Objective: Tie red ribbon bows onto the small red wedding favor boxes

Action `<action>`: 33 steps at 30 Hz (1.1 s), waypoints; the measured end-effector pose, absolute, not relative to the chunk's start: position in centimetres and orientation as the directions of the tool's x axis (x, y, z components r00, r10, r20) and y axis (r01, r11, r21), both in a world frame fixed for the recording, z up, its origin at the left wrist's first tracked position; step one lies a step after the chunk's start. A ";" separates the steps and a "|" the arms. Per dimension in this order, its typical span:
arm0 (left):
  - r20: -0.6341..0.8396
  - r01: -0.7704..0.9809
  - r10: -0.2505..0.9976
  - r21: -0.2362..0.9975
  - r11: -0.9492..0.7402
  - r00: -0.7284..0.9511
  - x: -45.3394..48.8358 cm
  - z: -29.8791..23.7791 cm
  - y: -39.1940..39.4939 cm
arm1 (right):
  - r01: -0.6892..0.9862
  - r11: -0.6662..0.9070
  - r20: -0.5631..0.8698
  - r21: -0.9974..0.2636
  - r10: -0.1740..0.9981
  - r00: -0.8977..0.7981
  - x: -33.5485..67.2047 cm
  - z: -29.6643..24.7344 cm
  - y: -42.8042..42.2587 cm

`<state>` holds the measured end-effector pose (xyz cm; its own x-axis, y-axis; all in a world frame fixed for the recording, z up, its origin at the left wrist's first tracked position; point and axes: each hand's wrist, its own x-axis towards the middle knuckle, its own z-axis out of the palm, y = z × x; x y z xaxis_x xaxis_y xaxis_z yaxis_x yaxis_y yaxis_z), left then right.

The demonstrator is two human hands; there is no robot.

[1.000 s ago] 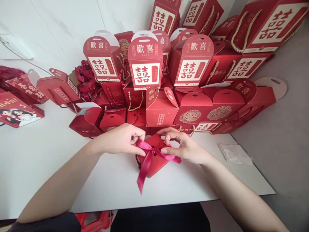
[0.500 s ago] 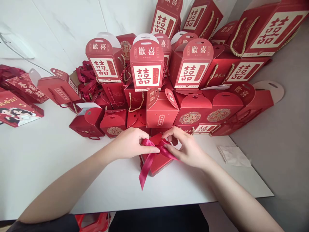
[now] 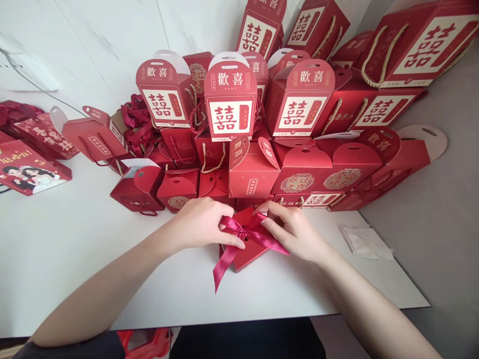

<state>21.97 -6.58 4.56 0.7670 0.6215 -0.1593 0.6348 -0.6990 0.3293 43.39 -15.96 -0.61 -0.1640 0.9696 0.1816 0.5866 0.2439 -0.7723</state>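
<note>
A small red gift box [image 3: 245,252] sits on the white table [image 3: 67,259] in front of me, with a dark pink satin ribbon [image 3: 245,233] tied across its top. My left hand [image 3: 202,222] pinches the ribbon's left loop, fingers closed. On the other side my right hand [image 3: 295,229] pinches the right loop and strand. One ribbon tail [image 3: 221,267] hangs down the box's front toward me; another tail lies under my right hand.
Several red wedding gift boxes [image 3: 230,102] with rope handles are stacked behind the small box. A tangle of red ribbons [image 3: 132,119] and flat red cartons [image 3: 28,169] lie at the left. A white paper sheet [image 3: 364,242] rests near the table's right edge.
Both hands came closer together over the box, then eased apart a little, and the ribbon's bow has drawn tighter. The box stays where it was.
</note>
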 end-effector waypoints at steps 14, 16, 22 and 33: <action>-0.065 0.497 0.502 0.303 -0.813 0.862 21.9 3.9 -5.9 | 0.132 0.023 -0.025 -0.991 0.938 -0.345 44.0 -1.3 -15.4; -0.038 0.467 0.477 0.288 -0.836 0.878 21.8 3.8 -5.8 | 0.149 0.024 -0.027 -0.988 0.942 -0.334 44.3 -1.4 -15.2; -0.039 0.459 0.468 0.285 -0.841 0.883 21.7 3.8 -5.7 | 0.373 0.225 0.131 -0.900 0.956 -0.261 44.7 -1.5 -15.4; -0.010 0.443 0.451 0.208 -0.872 0.892 21.7 4.0 -5.9 | 0.689 0.285 0.243 -0.666 0.956 -0.161 43.5 -1.4 -16.0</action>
<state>21.65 -5.95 4.00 0.8923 0.4514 -0.0096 0.4433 -0.8719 0.2080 43.47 -15.98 -1.37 -0.1612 0.9565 0.2432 0.6888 0.2855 -0.6664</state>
